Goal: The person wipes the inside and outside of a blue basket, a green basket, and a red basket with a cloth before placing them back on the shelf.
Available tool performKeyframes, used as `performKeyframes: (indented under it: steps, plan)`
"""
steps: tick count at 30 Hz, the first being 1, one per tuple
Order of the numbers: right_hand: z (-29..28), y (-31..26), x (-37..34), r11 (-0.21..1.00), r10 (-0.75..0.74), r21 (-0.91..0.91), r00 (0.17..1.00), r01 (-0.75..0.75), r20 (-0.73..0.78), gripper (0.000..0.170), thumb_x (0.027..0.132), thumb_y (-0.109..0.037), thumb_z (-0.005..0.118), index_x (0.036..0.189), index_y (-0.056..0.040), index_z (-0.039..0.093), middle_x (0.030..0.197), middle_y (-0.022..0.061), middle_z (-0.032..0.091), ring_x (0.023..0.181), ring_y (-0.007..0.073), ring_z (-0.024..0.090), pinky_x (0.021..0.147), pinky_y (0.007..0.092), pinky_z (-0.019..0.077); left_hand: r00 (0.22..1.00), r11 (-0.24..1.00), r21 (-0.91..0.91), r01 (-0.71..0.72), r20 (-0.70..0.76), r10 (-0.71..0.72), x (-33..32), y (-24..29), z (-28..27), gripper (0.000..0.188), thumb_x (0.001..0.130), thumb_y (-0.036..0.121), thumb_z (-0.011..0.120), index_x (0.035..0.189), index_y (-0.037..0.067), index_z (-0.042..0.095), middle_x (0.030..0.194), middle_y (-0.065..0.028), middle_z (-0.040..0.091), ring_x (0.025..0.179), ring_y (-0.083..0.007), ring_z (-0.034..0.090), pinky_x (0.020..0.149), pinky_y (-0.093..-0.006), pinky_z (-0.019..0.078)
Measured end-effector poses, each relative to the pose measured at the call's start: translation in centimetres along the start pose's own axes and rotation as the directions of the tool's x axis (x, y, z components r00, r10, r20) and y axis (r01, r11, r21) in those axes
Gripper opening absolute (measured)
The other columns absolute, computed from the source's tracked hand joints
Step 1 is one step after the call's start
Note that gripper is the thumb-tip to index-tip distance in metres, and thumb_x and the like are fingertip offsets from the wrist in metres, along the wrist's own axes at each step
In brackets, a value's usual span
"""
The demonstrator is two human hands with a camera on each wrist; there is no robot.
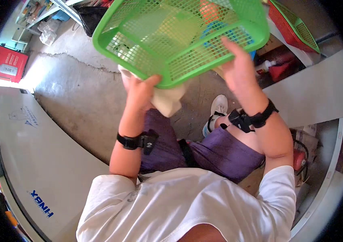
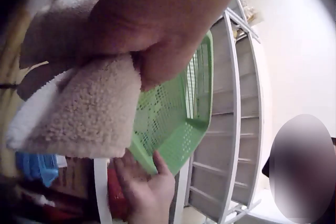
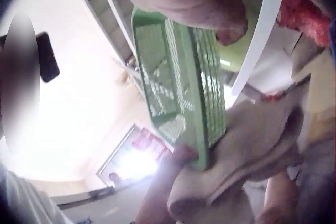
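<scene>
A green plastic mesh basket [image 1: 191, 60] is held up in front of the body, tilted so its inside shows. My left hand [image 1: 140, 90] grips its near left corner, thumb over the rim. A folded, beige fleecy towel [image 2: 89, 113] hangs from the same hand, below the basket in the head view [image 1: 167, 101]. At the basket's right side is my right hand [image 1: 240, 72], with the thumb over the side wall and the other fingers outside it. The left wrist view shows this right hand [image 2: 149, 190] at the basket's edge. Part of the towel is hidden behind the basket.
At the left stands a white chest freezer [image 1: 42, 161]. A red box [image 1: 8, 62] is behind it. To the right, a red basket [image 1: 292, 28] lies on a white shelf, with a white bottle [image 1: 265, 66] below. A fire extinguisher [image 1: 298, 159] stands near the right elbow.
</scene>
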State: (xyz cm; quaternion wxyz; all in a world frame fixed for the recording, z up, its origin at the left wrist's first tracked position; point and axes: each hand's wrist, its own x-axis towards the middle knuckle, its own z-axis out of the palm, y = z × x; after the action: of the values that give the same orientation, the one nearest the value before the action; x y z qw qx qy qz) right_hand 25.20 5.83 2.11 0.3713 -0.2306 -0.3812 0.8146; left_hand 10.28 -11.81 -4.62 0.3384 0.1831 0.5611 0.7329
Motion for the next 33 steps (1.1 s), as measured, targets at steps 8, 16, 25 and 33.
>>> performKeyframes:
  steps: [8, 16, 25, 33]
  plan:
    - [-3.7, -1.2, 2.2, 0.805, -0.261, -0.508, 0.952, 0.307, 0.161, 0.040, 0.086, -0.004, 0.058, 0.125, -0.0018, 0.050, 0.111, 0.0064, 0.061, 0.098, 0.0136, 0.057, 0.086, 0.0280, 0.0446, 0.976, 0.986, 0.021, -0.164, -0.141, 0.166, 0.4, 2.2, -2.3, 0.054, 0.070, -0.009, 0.050, 0.123, -0.005, 0.044, 0.116, -0.0152, 0.053, 0.103, -0.0277, 0.057, 0.087, -0.0369, 0.0478]
    - [-1.7, 3.0, 1.3, 0.773, -0.130, -0.613, 0.986, 0.164, 0.100, 0.038, 0.087, -0.006, 0.055, 0.124, -0.0004, 0.048, 0.113, 0.0089, 0.060, 0.100, 0.0181, 0.057, 0.089, 0.0311, 0.0446, 0.997, 0.895, -0.445, 0.017, -0.064, -0.051, -0.6, 1.1, 2.7, 0.045, 0.085, 0.008, 0.061, 0.125, -0.001, 0.043, 0.115, -0.0140, 0.054, 0.101, -0.0269, 0.057, 0.087, -0.0382, 0.0495]
    - [-0.1, 4.2, -0.2, 0.878, 0.048, -0.479, 0.994, 0.003, 0.095, 0.044, 0.083, -0.006, 0.056, 0.125, -0.0025, 0.044, 0.117, 0.0130, 0.057, 0.098, 0.0208, 0.059, 0.084, 0.0347, 0.0475, 0.988, 0.975, -0.204, -0.082, 0.111, 0.106, -1.4, 1.3, 4.4, 0.048, 0.084, 0.010, 0.064, 0.126, 0.002, 0.043, 0.120, -0.0116, 0.051, 0.110, -0.0248, 0.051, 0.093, -0.0407, 0.0456]
    - [-1.7, 0.0, 2.0, 0.783, 0.231, -0.594, 0.973, -0.185, 0.002, 0.058, 0.073, -0.001, 0.054, 0.129, -0.0087, 0.039, 0.100, 0.0070, 0.055, 0.086, 0.0197, 0.056, 0.068, 0.0344, 0.0490, 0.932, 0.582, -0.803, -0.132, 0.100, 0.350, -0.7, 3.1, -2.1, 0.064, 0.091, 0.049, 0.049, 0.141, 0.012, 0.033, 0.141, -0.0083, 0.038, 0.128, -0.0280, 0.038, 0.105, -0.0480, 0.0326]
